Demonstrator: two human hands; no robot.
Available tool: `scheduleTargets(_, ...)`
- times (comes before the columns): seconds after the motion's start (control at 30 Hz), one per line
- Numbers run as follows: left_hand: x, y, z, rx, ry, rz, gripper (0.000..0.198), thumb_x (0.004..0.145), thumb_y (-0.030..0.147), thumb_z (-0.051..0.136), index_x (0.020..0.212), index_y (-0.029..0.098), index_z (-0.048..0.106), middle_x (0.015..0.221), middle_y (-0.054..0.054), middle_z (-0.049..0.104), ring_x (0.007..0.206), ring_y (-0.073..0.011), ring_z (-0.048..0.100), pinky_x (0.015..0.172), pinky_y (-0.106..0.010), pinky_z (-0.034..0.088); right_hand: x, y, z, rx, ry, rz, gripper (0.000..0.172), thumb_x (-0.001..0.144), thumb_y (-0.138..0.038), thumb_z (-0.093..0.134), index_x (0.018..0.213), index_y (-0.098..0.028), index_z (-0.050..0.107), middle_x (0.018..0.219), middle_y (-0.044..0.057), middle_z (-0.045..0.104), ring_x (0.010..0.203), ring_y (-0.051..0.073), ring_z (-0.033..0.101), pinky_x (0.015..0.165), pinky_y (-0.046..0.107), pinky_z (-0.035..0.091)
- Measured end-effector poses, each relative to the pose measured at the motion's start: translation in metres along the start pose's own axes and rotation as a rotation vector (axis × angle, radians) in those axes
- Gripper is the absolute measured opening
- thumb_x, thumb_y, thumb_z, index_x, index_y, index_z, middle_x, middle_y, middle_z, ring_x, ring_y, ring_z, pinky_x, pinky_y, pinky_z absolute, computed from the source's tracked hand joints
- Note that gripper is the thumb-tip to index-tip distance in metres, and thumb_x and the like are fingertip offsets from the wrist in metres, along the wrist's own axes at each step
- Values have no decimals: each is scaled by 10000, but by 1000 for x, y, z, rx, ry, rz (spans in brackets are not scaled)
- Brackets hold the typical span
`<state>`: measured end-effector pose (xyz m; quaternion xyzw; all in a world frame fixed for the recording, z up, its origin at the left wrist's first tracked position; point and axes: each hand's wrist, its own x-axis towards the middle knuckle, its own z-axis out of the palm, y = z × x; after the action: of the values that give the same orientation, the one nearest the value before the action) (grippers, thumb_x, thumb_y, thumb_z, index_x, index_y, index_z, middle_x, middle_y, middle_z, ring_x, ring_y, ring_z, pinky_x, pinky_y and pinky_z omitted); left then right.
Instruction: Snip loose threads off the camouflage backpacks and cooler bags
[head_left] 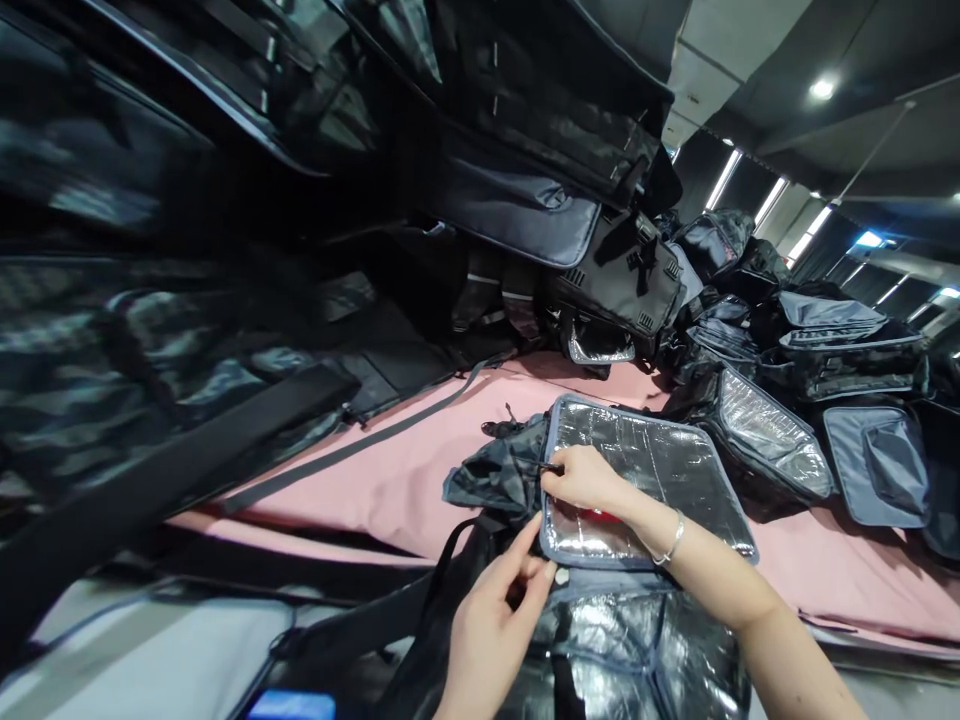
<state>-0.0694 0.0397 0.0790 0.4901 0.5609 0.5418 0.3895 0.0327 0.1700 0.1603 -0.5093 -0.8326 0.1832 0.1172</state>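
Observation:
An insulated bag [622, 640] with a shiny silver lining lies in front of me, its foil-lined lid [660, 460] folded back and edged with grey binding. My left hand [502, 600] pinches the lid's near left corner between thumb and fingers. Over the lid's left edge, my right hand [589, 480] is closed on a small dark, narrow thing [553, 467] whose tip points left; its kind cannot be made out. Something red [600, 516] shows beneath the right hand. Dark camouflage fabric [502, 465] is bunched just left of the lid.
Pink cloth [390, 470] covers the work surface, with a black strap [360, 432] across it. Large dark bags [187, 300] are heaped on the left. More bags [772, 430], some showing silver lining, are piled at right. A pale panel [157, 650] lies at lower left.

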Motion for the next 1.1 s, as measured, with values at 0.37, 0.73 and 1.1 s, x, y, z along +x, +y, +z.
scheduleTargets(0.37,6,4,8,-17,-53,-36,367,720,447,532,1004,237,431,652,37,615,620,-169,573,650,-305,447,-27,23,-1,323,234,-91,223,730,-281,387,526,-198,347,533,-46,325,527,95,337,504,205,281)
scheduleTargets(0.73,18,-8,0,82,-77,-43,384,758,531,493,1009,246,432,726,23,672,722,-188,614,726,-328,452,-40,20,-9,397,172,-87,306,841,-321,471,581,-167,516,556,-41,498,542,93,448,535,198,335)
scheduleTargets(1.1,30,-19,-9,-8,-45,-124,394,694,548,558,907,224,491,677,2,668,697,-206,636,715,-332,480,-106,59,7,103,117,-210,292,756,-26,534,932,-227,654,983,2,683,910,133,620,729,203,441)
